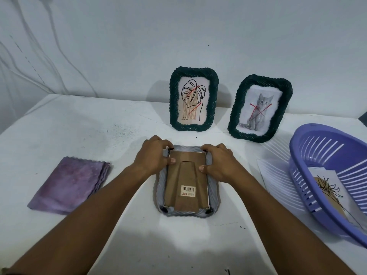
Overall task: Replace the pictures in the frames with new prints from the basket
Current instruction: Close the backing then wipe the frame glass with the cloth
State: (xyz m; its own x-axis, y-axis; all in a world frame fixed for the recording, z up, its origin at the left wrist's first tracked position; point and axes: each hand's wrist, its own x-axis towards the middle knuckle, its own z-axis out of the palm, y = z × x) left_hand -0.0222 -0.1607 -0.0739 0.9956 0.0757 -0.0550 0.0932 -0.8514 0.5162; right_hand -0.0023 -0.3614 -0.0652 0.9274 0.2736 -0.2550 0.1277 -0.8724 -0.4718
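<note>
I hold the face-down frame (186,180) flat on the table (99,126), in front of me. My left hand (154,155) and right hand (217,161) curl over its far corners, fingertips on the black retaining tabs, thumbs pressing the brown backing board (185,173). Turn each tab fully clear, I judge, before lifting the board, keeping pressure even. The frame's long axis runs away from me; the barcode label (188,191) lies at the near end.
</note>
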